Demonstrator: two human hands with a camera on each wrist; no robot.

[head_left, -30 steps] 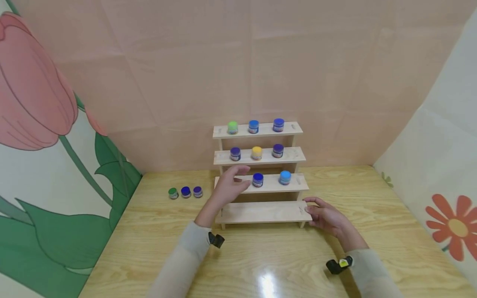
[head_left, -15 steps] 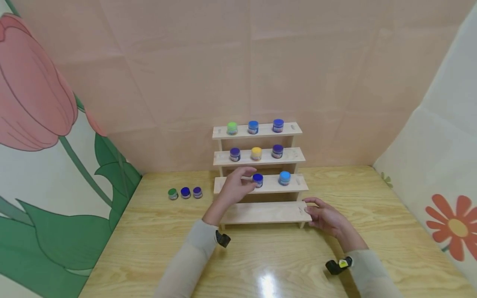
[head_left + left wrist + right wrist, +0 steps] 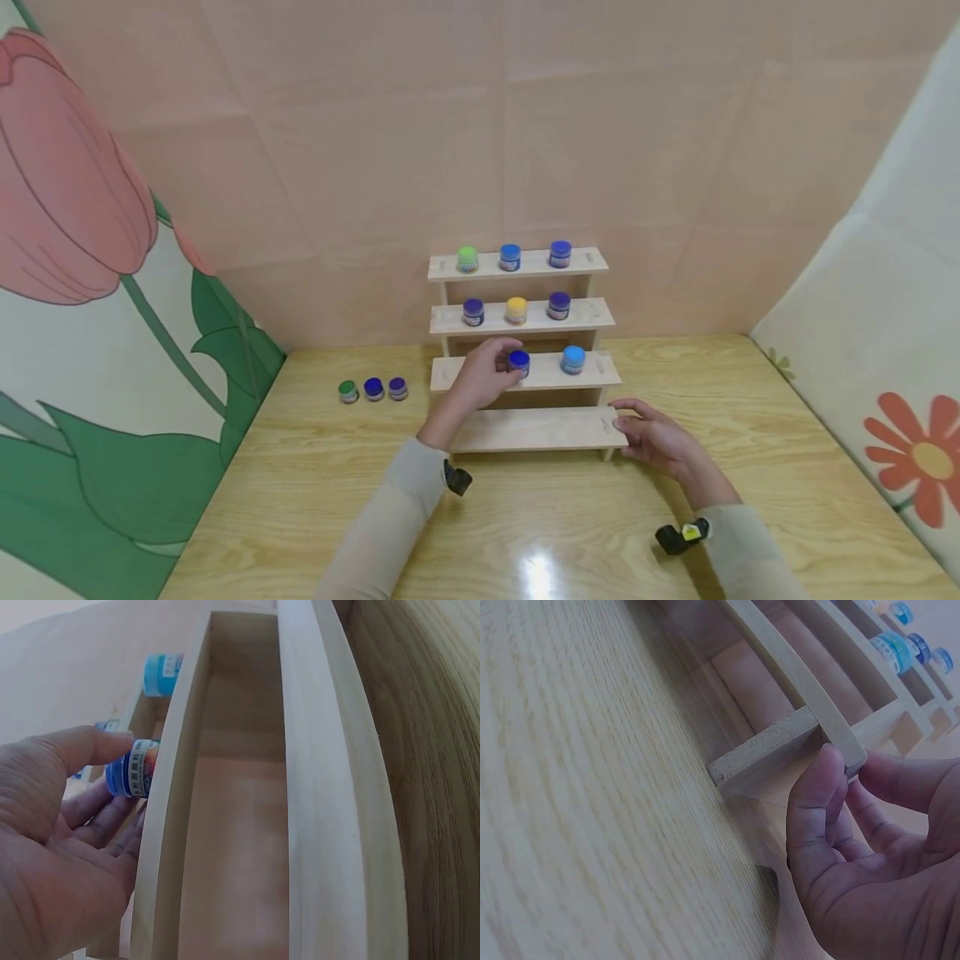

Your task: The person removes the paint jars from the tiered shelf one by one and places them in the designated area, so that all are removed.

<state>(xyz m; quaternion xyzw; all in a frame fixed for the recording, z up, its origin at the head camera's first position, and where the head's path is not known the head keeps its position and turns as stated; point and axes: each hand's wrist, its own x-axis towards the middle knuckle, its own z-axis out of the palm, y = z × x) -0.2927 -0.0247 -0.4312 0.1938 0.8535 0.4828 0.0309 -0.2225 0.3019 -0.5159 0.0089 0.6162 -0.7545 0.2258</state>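
A small jar with a dark blue lid (image 3: 519, 361) stands on the second-lowest step of a wooden tiered stand (image 3: 540, 428). My left hand (image 3: 482, 375) is round this jar from the left, thumb in front and fingers behind. In the left wrist view the thumb (image 3: 97, 744) lies against the blue lid (image 3: 116, 778). Right of it on the same step is a light blue jar (image 3: 573, 359). My right hand (image 3: 660, 437) pinches the right end of the lowest step, thumb and fingertips on opposite faces of the board (image 3: 832, 735).
Above, the two upper steps bear several jars, among them a lime green one (image 3: 468, 258) and a yellow one (image 3: 517, 310). On the wooden table (image 3: 315, 467), left of the stand, are a green jar (image 3: 348, 391) and two blue-purple jars (image 3: 386, 388). A pinkish backdrop hangs behind.
My left hand has moved right along the step, from left of the dark blue jar to round it. The right hand has stayed at the stand's lower right corner.
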